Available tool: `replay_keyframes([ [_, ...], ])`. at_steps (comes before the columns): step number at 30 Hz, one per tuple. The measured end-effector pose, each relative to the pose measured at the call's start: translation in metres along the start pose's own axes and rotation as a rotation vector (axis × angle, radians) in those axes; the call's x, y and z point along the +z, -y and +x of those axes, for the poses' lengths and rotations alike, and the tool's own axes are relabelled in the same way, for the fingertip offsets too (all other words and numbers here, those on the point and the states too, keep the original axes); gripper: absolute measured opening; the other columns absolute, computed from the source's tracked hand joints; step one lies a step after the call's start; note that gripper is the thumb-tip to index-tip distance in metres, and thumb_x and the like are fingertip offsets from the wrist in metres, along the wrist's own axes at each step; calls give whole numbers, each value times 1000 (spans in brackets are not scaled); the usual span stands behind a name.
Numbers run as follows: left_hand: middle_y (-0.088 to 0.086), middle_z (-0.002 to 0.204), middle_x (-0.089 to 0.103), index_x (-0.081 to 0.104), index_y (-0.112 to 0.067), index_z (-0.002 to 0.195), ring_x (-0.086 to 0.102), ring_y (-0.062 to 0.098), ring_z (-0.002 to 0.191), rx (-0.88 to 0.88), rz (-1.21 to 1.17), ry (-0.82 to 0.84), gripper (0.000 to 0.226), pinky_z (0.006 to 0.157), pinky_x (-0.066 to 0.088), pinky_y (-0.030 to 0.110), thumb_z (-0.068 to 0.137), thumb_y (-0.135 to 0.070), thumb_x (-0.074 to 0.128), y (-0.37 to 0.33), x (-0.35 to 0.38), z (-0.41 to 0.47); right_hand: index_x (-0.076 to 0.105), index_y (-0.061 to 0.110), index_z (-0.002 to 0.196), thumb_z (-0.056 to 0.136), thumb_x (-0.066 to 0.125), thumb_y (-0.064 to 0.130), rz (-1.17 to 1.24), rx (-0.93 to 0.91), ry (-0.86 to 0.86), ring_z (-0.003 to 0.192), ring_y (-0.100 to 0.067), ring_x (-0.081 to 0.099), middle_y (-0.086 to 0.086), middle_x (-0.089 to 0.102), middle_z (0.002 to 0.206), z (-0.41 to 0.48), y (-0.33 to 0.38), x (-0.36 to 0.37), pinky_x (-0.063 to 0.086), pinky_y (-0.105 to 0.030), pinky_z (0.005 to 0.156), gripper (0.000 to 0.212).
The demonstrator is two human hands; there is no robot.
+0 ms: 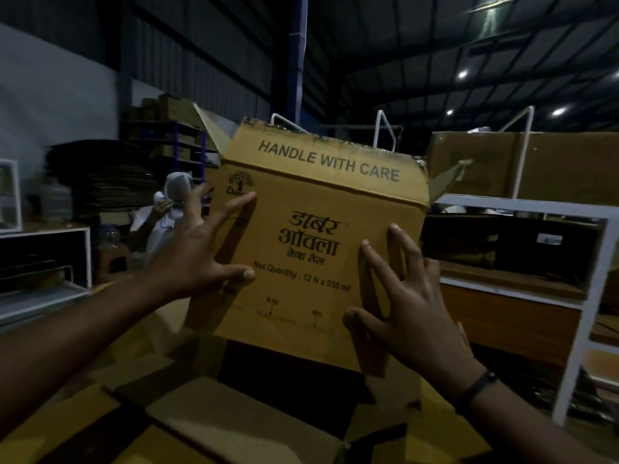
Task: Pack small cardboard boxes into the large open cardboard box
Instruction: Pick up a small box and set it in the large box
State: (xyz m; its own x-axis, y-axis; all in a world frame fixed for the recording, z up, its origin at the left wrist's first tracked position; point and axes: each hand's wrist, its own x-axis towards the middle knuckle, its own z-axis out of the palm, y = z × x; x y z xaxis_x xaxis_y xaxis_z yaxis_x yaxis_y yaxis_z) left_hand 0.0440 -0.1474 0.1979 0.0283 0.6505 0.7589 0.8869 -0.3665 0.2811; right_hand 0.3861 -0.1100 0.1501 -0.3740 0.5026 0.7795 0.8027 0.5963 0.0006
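— So, where is the printed box [311,236] right now?

— Up in front of the person, tilted a little, over the dark mouth of the large open box [201,416], whose flaps spread out below. As far as I can judge, it isn't inside yet.

— And the hands?

— Well apart, one on each side. The left hand [197,259] spans the left edge, with thumb and forefinger flat on the printed face and another finger reaching round the corner. The right hand [415,316] lies low on the right of that face, fingers straight and fanned. Neither curls round anything; they press the box between them.

— How will it handle?

— It's corrugated board, so likely stiff along the edges and softer mid-panel. Its top flaps [321,152] stand open, and the near one looks ragged at its right corner. I can't see inside, so I can't tell whether it is loaded. The print reads "HANDLE WITH CARE" and lists a net quantity of a dozen liquid units. If those are in there, it is heavy and breakable. But a flat-palmed squeeze is holding it aloft, so I'd guess it is light, maybe empty.

— Slippery?

— It's plain matt card, so friction should be fair, though a squeeze alone can slide.

— Where would you take hold?

— On the two side walls near the bottom corners, or with fingers under the base, where the board is stiffest. I wouldn't use the loose flaps, as they would fold or tear.
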Motion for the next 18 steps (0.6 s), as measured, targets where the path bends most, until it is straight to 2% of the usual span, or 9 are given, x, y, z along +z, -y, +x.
replay_keyframes([
  [3,-2,165,-2,26,-55,153,10,29,152,16,-29,61,116,117,29,59,60,-43,94,33,0,-3,21,42,160,74,68,66,-25,4,75,142,-38,17,3,-12,169,-1,21,9,39,-57,110,100],
  [6,-8,164,-5,24,-62,150,11,33,153,10,-132,120,115,116,33,60,58,-54,91,73,6,-10,21,44,159,72,66,69,-83,1,106,141,-38,18,3,-12,169,-2,47,22,43,-55,106,101],
  [9,-13,163,-8,11,-66,151,10,32,154,-35,-193,180,125,118,32,61,57,-55,91,107,24,-19,20,46,158,71,72,67,-176,46,146,142,-35,17,5,-14,169,-2,68,36,48,-52,101,103],
  [12,-16,161,-12,-7,-58,155,16,22,148,-16,-268,184,139,114,35,54,57,-55,91,126,51,-32,27,42,157,71,78,57,-176,47,144,139,-37,30,4,-4,170,-13,74,45,54,-53,93,102],
  [13,-18,160,-13,-10,-55,156,16,18,145,-10,-288,188,141,114,36,53,57,-53,92,128,58,-36,23,43,158,71,81,53,-159,69,148,139,-35,31,8,-7,170,-20,73,47,55,-53,95,105],
  [15,-21,157,-14,-10,-50,158,13,22,148,2,-303,194,143,115,33,52,59,-49,94,133,71,-42,8,49,158,74,85,48,-120,177,164,143,-29,28,16,-19,166,-35,77,51,55,-51,98,114],
  [16,-20,156,-14,-8,-48,158,11,25,150,3,-310,205,142,115,31,52,59,-47,94,135,76,-46,0,52,157,75,85,46,-112,233,186,146,-28,26,19,-23,164,-42,81,53,56,-49,99,118],
  [18,-18,155,-9,-7,-46,159,14,22,147,21,-347,205,142,115,30,49,60,-45,95,139,85,-55,-15,56,152,78,84,45,-81,309,255,150,-22,15,24,-33,157,-58,91,61,51,-43,107,125],
])
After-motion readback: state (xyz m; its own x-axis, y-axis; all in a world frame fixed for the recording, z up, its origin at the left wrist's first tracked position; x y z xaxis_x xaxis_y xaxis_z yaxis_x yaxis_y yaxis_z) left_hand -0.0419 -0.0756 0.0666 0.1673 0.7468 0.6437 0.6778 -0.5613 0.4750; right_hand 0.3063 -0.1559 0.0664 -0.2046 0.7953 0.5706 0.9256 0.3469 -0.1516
